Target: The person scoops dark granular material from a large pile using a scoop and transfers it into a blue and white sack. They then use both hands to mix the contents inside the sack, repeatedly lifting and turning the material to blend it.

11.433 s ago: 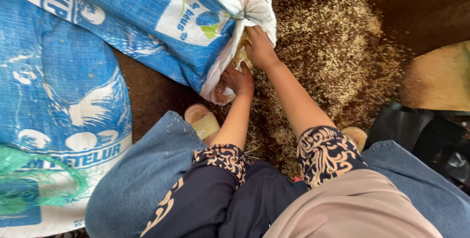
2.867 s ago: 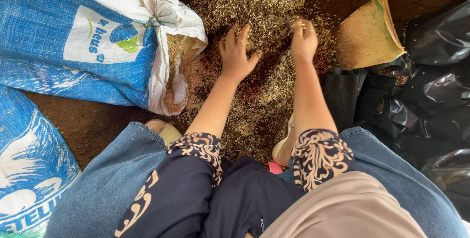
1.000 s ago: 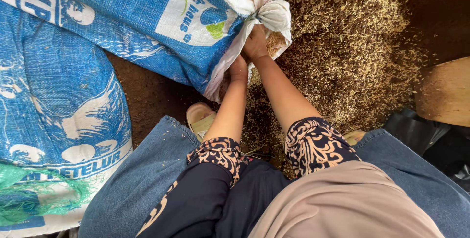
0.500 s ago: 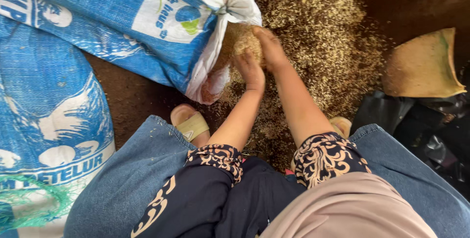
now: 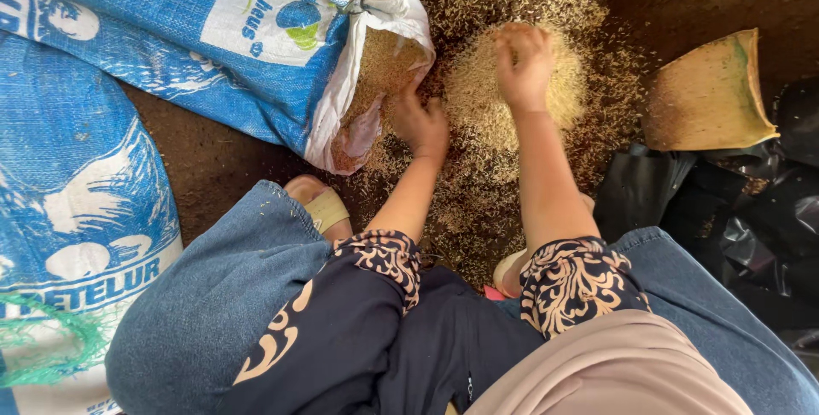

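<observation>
Both hands are now out of the open blue sack [image 5: 256,48]. The right hand [image 5: 522,65] reaches out onto the loose grain heap [image 5: 512,91], while the left hand [image 5: 418,121] rests by the sack's mouth.

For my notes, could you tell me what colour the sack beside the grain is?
The woven sack is blue with a white mouth; head view.

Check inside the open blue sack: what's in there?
The blue sack lies on its side, its white-lined mouth open toward the left hand. Tan grain shows inside at the mouth. How far back it fills the sack is hidden by the woven cloth.
</observation>
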